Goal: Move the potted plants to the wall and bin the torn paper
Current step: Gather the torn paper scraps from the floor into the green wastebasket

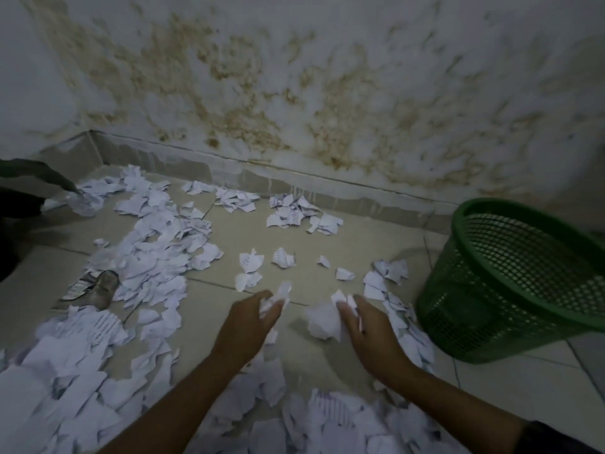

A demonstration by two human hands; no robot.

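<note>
- Torn paper [154, 244] lies scattered over the tiled floor [327, 244], thickest in a band down the left and in a heap at the near edge, with small clusters far by the wall.
- The left hand [248, 319] grips a crumpled wad of scraps [278, 298], fingers curled round it.
- The right hand [366, 335] holds a bigger white wad [322, 322], fingers bent against it, just above the floor.
- The green mesh bin [510, 280] stands tilted at the right, near the right hand, mouth open toward the left.
- A stained wall [294, 93] runs across the far side.
- A dark leaf [39, 173] reaches in at far left.
- A flattened wrapper [95, 290] lies among the left scraps.
</note>
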